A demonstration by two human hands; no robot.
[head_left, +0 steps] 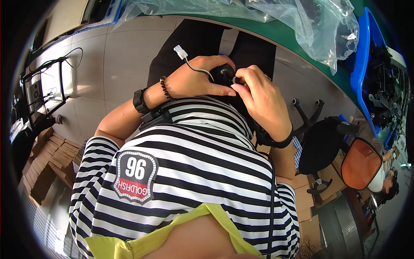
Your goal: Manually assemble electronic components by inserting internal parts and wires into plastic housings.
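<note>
In front of my waist, my left hand (199,77) is wrapped round a black rounded part (223,74), whose exact kind I cannot make out. A grey cable (199,69) passes over that hand and ends in a white plug connector (180,52), which sticks up free above my wrist. Close by on the right, my right hand (258,93) pinches a small dark ring-like piece (236,80) between thumb and fingertips, right at the black part's side. Whether the piece is joined to the part cannot be seen.
A green table (284,36) curves along the far side, with clear plastic bags (319,30) on it. At its right stands a blue bin (364,64) holding black parts. An office chair (321,142) and cardboard boxes (304,194) are to my right. Stacked cardboard (47,162) lies at left.
</note>
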